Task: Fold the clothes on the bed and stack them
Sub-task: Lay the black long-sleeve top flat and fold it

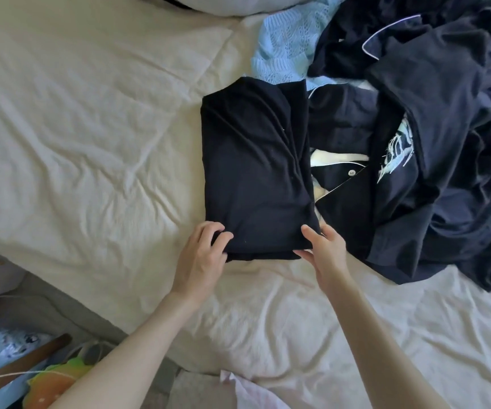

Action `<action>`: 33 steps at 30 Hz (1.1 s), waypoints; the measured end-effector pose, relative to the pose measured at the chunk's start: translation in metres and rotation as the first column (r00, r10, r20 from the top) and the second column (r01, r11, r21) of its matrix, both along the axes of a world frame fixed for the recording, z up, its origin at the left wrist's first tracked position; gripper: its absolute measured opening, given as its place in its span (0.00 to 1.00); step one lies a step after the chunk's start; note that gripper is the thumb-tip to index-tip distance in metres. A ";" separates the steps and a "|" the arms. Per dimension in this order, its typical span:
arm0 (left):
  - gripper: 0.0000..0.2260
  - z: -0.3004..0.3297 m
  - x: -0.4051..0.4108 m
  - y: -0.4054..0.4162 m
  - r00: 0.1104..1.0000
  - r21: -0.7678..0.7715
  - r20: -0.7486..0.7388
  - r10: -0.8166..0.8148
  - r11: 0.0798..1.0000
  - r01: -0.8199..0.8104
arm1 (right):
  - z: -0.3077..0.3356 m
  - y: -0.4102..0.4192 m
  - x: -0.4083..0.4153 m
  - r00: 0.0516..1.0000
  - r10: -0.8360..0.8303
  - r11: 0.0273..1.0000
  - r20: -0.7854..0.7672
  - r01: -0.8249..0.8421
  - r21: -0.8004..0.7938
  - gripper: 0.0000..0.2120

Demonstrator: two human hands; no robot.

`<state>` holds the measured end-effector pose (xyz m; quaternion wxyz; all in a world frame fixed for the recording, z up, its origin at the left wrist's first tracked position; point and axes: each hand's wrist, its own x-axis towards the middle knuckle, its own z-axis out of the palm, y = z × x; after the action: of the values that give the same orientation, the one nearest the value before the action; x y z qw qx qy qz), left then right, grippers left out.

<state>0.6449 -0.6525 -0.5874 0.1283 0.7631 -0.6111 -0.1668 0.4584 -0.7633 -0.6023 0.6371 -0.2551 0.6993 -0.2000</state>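
Note:
A black garment (256,166) lies folded into a tall rectangle on the cream bed sheet (90,143). My left hand (201,258) grips its near left corner, fingers curled over the folded edge. My right hand (325,250) holds the near right corner, thumb on top and fingers under the edge. To the right lies a heap of unfolded dark navy clothes (433,143), one with white piping and a button, one with a pale blue print. A light blue knit top (285,51) lies behind the folded garment, partly under the heap.
A pillow (238,2) sits at the bed's far edge. The bed's left edge drops to a floor with a wooden stick (23,361), a white cord and colourful items (58,382). A pale pink cloth (250,391) lies at the near edge.

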 end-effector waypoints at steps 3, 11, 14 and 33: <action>0.20 -0.003 0.003 0.012 0.998 0.023 0.037 -0.053 0.998 0.052 | -0.011 0.011 -0.013 0.979 0.129 0.991 -0.157 -0.133 -0.018 0.09; 0.30 -0.017 0.018 0.019 0.960 0.257 0.136 -0.244 0.945 0.204 | -0.029 0.013 -0.012 0.981 0.189 0.975 -0.033 -0.183 0.123 0.03; 0.31 -0.018 0.016 0.014 0.972 0.187 0.143 -0.186 0.970 0.158 | -0.028 0.011 -0.010 0.969 0.245 0.956 -0.010 -0.240 0.167 0.06; 0.15 0.048 0.025 0.085 0.795 0.529 -0.537 0.281 0.847 0.058 | 0.059 0.079 -0.081 0.927 0.335 0.777 0.168 -0.372 0.507 0.16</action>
<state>0.6704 -0.5677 -0.5398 0.1128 0.7129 -0.4228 -0.5480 0.3770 -0.6840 -0.5433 0.7321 -0.1889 0.6443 0.1153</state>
